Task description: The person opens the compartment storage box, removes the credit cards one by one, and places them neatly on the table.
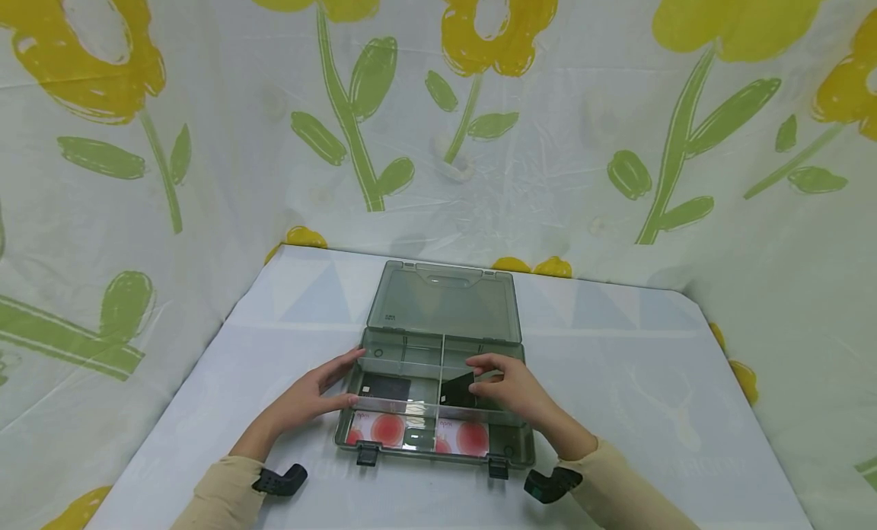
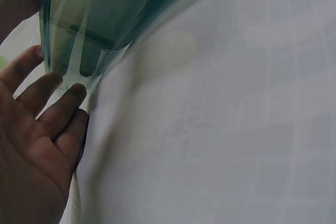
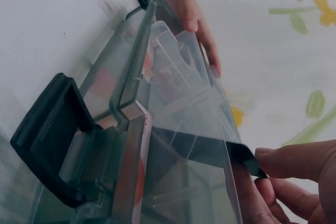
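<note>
In the head view an open grey see-through organizer box (image 1: 524,439) lies on the table, split into compartments by clear dividers. My right hand (image 1: 514,389) pinches a black card (image 1: 457,391) between thumb and fingers, tilted over the middle right compartment. The right wrist view shows the card (image 3: 207,150) behind a clear divider (image 3: 184,111). My left hand (image 1: 308,397) rests against the box's left edge, its fingers extended; in the left wrist view its fingertips touch the side wall (image 2: 79,3). A second dark card (image 1: 387,387) lies in the middle left compartment.
Two red-and-white cards, one on the left (image 1: 384,429) and one on the right (image 1: 469,437), lie in the front compartments. The lid (image 1: 445,301) is folded back behind the box. Two black latches, left (image 1: 367,455) and right (image 1: 498,467), stick out at the front.
</note>
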Tool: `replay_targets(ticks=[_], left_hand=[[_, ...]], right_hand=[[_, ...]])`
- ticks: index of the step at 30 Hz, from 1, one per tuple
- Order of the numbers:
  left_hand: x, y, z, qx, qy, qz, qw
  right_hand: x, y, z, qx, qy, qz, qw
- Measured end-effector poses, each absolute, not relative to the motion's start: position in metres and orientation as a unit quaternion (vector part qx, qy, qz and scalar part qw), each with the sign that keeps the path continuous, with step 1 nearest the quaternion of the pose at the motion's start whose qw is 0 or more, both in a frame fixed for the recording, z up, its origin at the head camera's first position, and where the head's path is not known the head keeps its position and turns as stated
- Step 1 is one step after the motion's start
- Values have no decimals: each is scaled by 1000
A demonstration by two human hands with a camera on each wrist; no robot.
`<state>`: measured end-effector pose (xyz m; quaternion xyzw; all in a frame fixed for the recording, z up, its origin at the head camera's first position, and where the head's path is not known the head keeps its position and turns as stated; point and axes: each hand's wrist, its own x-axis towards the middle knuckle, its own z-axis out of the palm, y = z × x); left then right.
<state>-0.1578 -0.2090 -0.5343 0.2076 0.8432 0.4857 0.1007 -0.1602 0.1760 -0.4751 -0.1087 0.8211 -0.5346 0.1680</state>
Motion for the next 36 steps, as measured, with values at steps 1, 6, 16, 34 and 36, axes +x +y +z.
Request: replay_targets(ticks=[1,6,16,34,36], left_hand=[[-158,-209,-534,208,843,485,100],[-157,-209,-534,210,843,485,99],[-156,-208,-534,212,839,490,102],[-157,-208,-534,210,840,491,98],[-157,-208,-535,209,841,490,98]], right_hand=[[-160,176,-475,-108,820,-536,168],[-159,175,-474,-112,819,-537,170],[-156,173,-474,-130,810,-538,193],[-156,174,-476,-135,811,-536,191],[-157,175,-477,-134,810,-539,190]])
